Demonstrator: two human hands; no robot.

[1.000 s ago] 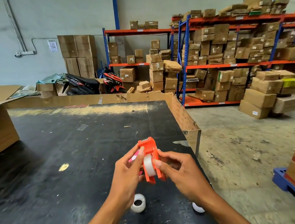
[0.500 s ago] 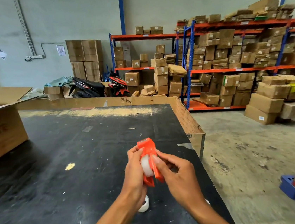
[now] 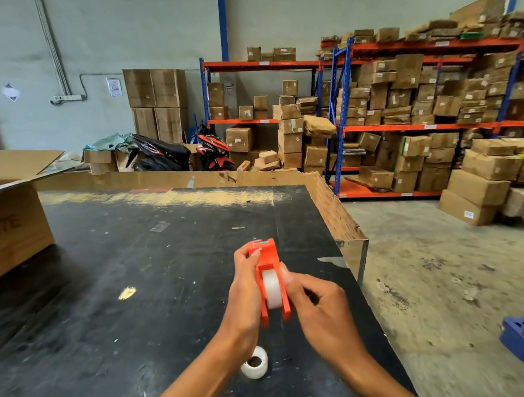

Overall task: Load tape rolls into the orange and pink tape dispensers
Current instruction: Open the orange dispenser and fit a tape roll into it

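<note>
The orange dispenser has tilted upright, gripped with its seated roll between left hand and right hand above the tabletop's right edge.

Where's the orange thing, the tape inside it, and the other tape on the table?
orange dispenser (image 3: 263,254), head view, upper body.
loaded tape roll (image 3: 271,288), head view, white rim.
spare tape roll (image 3: 254,366), head view, front wall.

two bare forearms, no sleeves in view. left hand and right hand ungloved; no rings, watch or bands seen. short nails.
</note>
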